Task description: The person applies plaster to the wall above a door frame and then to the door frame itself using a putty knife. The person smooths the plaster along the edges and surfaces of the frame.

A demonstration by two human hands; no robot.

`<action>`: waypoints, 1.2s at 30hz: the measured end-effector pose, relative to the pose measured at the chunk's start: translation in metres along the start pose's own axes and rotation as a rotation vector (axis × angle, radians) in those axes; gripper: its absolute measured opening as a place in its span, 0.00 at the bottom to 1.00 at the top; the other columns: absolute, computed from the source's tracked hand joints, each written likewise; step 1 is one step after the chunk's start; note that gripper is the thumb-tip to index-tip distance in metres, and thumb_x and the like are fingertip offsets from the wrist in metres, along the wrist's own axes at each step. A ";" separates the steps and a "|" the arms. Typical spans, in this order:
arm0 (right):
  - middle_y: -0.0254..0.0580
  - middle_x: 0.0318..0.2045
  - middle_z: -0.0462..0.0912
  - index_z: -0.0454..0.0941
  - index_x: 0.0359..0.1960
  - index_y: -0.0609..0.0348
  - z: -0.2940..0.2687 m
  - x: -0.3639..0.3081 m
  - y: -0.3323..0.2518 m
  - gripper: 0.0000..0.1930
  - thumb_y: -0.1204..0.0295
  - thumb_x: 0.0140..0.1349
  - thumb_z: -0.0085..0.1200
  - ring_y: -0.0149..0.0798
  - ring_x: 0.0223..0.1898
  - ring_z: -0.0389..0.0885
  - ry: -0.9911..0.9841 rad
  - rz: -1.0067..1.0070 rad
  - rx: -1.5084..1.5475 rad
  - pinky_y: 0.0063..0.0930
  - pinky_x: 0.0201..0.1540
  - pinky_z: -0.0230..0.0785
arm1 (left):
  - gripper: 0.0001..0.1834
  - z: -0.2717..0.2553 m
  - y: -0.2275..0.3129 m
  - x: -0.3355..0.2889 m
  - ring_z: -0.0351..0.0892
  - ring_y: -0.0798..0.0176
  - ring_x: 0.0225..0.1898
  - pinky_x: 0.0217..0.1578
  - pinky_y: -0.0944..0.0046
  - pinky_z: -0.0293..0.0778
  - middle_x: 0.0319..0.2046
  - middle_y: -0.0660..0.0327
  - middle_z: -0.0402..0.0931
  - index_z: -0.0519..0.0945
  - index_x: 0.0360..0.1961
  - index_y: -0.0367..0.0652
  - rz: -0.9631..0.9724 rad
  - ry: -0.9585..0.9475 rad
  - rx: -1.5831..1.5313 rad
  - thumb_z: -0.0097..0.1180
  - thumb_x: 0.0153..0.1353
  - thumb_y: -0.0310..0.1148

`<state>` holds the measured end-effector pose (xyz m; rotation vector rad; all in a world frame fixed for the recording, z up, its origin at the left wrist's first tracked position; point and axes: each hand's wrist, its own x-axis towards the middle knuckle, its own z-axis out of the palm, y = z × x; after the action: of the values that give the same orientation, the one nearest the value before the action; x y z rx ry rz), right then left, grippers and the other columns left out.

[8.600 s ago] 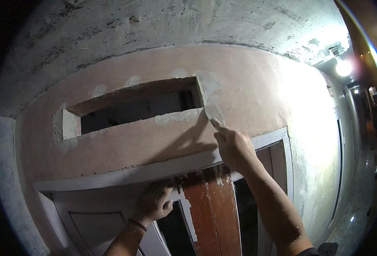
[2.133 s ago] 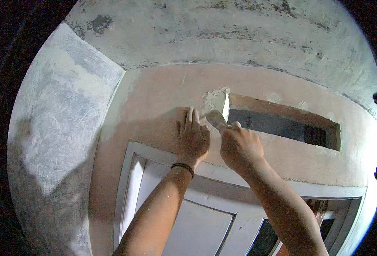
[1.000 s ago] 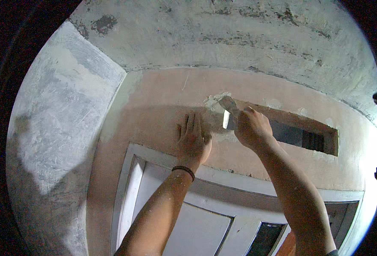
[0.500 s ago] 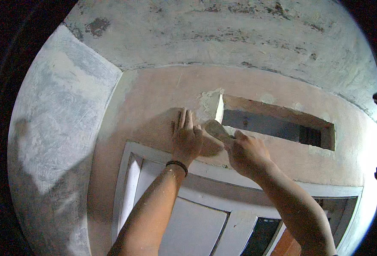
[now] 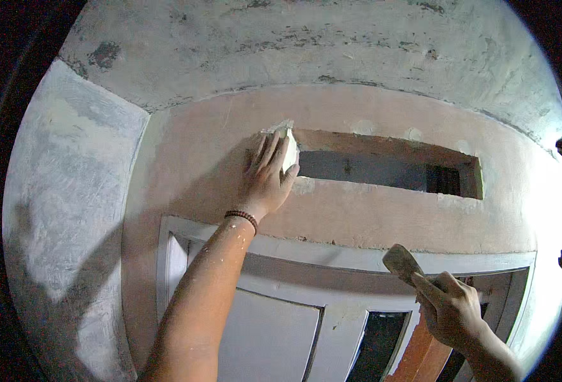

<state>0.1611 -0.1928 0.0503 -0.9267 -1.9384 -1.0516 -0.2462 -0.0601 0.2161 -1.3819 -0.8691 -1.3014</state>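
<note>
My left hand (image 5: 267,177) is raised to the pinkish wall (image 5: 344,219), its fingers stretched out and lying flat at the left end of a long slot-like opening (image 5: 383,144). Wet-looking pale plaster (image 5: 290,155) shows between its fingers and thumb, along the opening's left edge; the hand covers the rest of that patch. Lower down at the right, my right hand (image 5: 454,310) is wrapped round a putty knife (image 5: 400,262). The knife's broad, smeared blade points up and left, in front of the door frame and apart from the plaster.
Below the opening stands a pale door frame (image 5: 332,256) with a panelled door (image 5: 271,318). A rough, patchy ceiling (image 5: 281,57) curves overhead. To the left is a whitish side wall (image 5: 64,178) with shadows on it. Bright light comes from the far right.
My right hand has drawn the putty knife away from the plaster, down and to the right. My left hand has moved up onto the plaster at the opening's edge. The view has shifted slightly.
</note>
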 end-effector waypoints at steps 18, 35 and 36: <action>0.53 0.54 0.84 0.76 0.70 0.44 0.044 0.280 -0.022 0.25 0.73 0.72 0.47 0.58 0.60 0.81 0.422 -0.232 0.003 0.51 0.62 0.74 | 0.39 -0.003 0.009 -0.056 0.49 0.43 0.82 0.80 0.37 0.44 0.81 0.48 0.52 0.57 0.80 0.41 -0.046 0.021 0.044 0.47 0.76 0.50; 0.55 0.55 0.84 0.79 0.66 0.49 0.077 0.331 -0.016 0.24 0.76 0.70 0.46 0.62 0.54 0.84 0.376 -0.127 0.045 0.50 0.59 0.77 | 0.36 -0.001 0.010 -0.058 0.54 0.46 0.81 0.80 0.41 0.48 0.78 0.47 0.60 0.65 0.76 0.37 -0.035 0.129 0.005 0.48 0.75 0.49; 0.55 0.54 0.84 0.80 0.66 0.49 0.076 0.330 -0.016 0.24 0.77 0.69 0.47 0.62 0.54 0.84 0.390 -0.146 0.016 0.50 0.58 0.77 | 0.36 -0.001 0.010 -0.058 0.55 0.46 0.80 0.80 0.41 0.49 0.78 0.47 0.60 0.66 0.76 0.37 -0.023 0.156 0.002 0.48 0.75 0.50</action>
<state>-0.0279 -0.0522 0.2943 -0.5277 -1.7008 -1.1982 -0.2458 -0.0559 0.1575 -1.2538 -0.7822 -1.4057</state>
